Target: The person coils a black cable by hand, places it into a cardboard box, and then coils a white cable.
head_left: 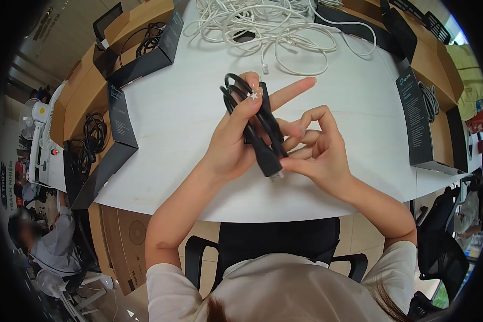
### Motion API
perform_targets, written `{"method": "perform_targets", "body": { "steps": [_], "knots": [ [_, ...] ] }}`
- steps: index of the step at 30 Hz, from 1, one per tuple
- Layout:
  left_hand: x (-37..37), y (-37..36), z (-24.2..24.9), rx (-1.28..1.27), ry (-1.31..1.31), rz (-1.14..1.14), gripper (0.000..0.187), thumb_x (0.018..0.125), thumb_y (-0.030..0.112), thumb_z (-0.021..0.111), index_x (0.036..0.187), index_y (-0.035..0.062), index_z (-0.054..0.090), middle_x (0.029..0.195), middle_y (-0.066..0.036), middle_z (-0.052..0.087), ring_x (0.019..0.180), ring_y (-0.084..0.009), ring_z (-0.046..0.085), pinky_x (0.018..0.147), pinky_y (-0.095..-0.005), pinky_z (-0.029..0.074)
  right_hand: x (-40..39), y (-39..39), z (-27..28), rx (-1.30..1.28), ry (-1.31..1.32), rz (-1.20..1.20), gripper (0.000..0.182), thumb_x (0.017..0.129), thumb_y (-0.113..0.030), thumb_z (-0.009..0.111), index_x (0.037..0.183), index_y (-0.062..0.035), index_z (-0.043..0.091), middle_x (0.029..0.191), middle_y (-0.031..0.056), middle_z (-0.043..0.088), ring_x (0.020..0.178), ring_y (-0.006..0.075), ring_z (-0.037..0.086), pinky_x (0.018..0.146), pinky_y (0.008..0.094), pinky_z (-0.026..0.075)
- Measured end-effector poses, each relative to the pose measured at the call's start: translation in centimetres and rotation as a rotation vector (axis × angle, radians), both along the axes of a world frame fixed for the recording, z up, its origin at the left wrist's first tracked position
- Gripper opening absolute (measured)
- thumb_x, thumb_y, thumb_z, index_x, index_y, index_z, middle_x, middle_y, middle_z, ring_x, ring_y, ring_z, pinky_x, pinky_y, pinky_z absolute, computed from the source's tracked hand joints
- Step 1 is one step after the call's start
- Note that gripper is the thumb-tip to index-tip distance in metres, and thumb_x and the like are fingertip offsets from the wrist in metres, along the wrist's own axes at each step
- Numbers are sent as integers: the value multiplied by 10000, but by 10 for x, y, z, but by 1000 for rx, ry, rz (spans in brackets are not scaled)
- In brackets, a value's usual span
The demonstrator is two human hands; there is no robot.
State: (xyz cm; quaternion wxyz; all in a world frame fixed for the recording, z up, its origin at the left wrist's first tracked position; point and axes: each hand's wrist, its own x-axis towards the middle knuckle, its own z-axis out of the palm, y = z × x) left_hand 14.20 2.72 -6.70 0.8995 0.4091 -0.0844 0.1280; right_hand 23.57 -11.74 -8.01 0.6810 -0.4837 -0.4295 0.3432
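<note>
A folded black USB cable [264, 153] is held above the white table, its loops rising at the top and a metal-tipped plug pointing down towards me. My left hand [228, 142] grips the bundle between thumb and fingers, with the index finger stretched out to the right. At the lower right of the bundle, my right hand [324, 153] has its fingers curled and its thumb against the cable near the plug. Part of the cable behind the fingers is hidden.
Tangled white network cables [263, 24] lie across the far side of the white table [172, 134]. Open black boxes with black cables [94, 131] stand at left; another with a grey cable [428, 102] stands at right. A person [56, 239] sits at far left.
</note>
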Motion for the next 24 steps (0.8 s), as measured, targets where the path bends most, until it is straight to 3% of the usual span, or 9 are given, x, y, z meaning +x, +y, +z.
{"method": "perform_targets", "body": {
  "steps": [4,5,6,7,12,13,14,18,24],
  "knots": [
    [-2,-9,5,0,12,99,93,949,308,393,959,231,343,1388,-376,192,390,-65,503,884,-486,493,24,-5,-2,277,-636,-124,390,733,-55,697,991,15,412,883,130,592,700,141,558,572,263,476],
    [-5,-9,11,-24,20,67,95,946,303,391,953,222,343,1377,-390,196,377,-73,501,814,-459,536,25,-8,-3,351,-771,-170,391,732,-87,690,988,24,415,871,121,578,653,140,533,554,258,449],
    [-6,-6,9,33,26,42,95,945,289,390,958,217,330,1374,-397,192,365,-89,499,768,-438,550,18,-5,-11,478,-395,-248,364,732,-174,629,970,42,459,856,102,524,612,141,453,567,249,378],
    [-7,-3,8,90,30,18,98,944,275,389,963,212,316,1370,-404,189,353,-106,497,723,-418,564,21,-6,-7,500,-333,-269,309,746,-163,578,972,31,495,866,100,504,679,151,456,626,258,382],
    [-9,-1,9,265,133,-18,207,915,177,406,994,140,218,1207,-345,481,426,-203,578,545,-367,558,39,-8,7,147,-859,-447,596,681,-353,738,1075,16,484,1039,125,493,968,193,476,816,293,354],
    [-9,0,9,347,163,7,218,912,169,414,991,126,215,1180,-345,503,433,-200,585,521,-352,556,41,-9,12,125,-856,-456,603,654,-341,759,1070,11,500,1070,127,493,997,201,477,841,296,349],
    [-9,-4,8,337,188,48,249,906,143,437,1016,90,219,961,-265,619,448,-186,594,511,-336,553,43,-8,17,105,-854,-468,611,627,-328,780,1066,6,516,1101,128,492,1027,210,478,866,299,344],
    [-11,-10,5,317,212,-74,349,891,93,473,1149,36,245,885,-121,529,476,-176,607,515,-323,560,47,-3,9,42,-644,-130,439,594,-203,794,954,-17,624,1193,136,513,1126,239,464,974,356,308],
    [-8,-19,5,380,312,-36,640,803,130,519,1316,78,138,806,-189,597,407,-218,580,484,-348,557,41,-2,3,-137,-193,144,257,688,-138,764,904,-34,670,1134,76,573,962,157,555,864,303,399]
  ]
}}
